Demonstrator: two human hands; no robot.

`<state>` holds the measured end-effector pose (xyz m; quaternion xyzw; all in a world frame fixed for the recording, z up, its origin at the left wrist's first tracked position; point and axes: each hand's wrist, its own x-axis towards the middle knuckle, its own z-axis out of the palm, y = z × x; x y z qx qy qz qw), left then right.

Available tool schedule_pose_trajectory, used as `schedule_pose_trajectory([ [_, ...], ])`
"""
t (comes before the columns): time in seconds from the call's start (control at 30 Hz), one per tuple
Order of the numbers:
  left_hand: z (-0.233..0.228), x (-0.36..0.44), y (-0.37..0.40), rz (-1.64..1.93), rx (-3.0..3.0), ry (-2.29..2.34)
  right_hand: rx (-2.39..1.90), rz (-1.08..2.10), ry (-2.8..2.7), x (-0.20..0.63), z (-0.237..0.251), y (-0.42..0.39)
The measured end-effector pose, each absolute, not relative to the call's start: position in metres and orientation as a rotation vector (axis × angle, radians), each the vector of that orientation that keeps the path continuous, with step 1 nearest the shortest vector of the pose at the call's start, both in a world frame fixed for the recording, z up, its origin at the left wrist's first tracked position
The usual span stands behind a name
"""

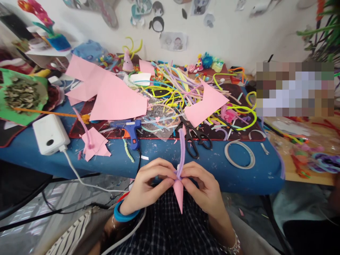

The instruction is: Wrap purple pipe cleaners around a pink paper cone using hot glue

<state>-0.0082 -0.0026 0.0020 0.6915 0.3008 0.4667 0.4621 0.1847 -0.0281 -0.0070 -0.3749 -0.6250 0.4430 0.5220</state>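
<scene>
- Both hands low in frame, over the lap and just off the near tabletop [164, 166] edge.
- Left hand [148, 182]: fingers pinched together on the top of a pink paper cone [179, 194], blue bangle [122, 215] at the wrist.
- Right hand [203, 186]: grip closed on the same spot from the other side; fingertips of both hands nearly meet at the cone's mouth.
- Cone points down, tip hanging free over the checked shirt [170, 226].
- Purple pipe cleaner [181, 152] rises from the cone's mouth between the two grips, tilted slightly and curved at the top, crossing the tabletop edge.
- Just beyond the hands: black scissors [195, 136] right of the pipe cleaner, blue glue gun [130, 129] left of it, tape ring [239, 154] further right.
- Open blue strip along the near edge, only scraps on it; white power bank [50, 134] at far left, cable trailing off the edge.
- Mid-tabletop crowded: pink paper sheets [114, 97], tangle of coloured pipe cleaners [180, 88].
- Free room is below the edge, around the lap.
</scene>
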Motion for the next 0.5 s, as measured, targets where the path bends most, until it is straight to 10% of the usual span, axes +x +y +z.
schedule_pose_trajectory([
  [0.5,0.000,-0.014,0.007,1.012,1.723,0.747,-0.865,1.236,-1.429,0.183,-0.020,-0.020],
])
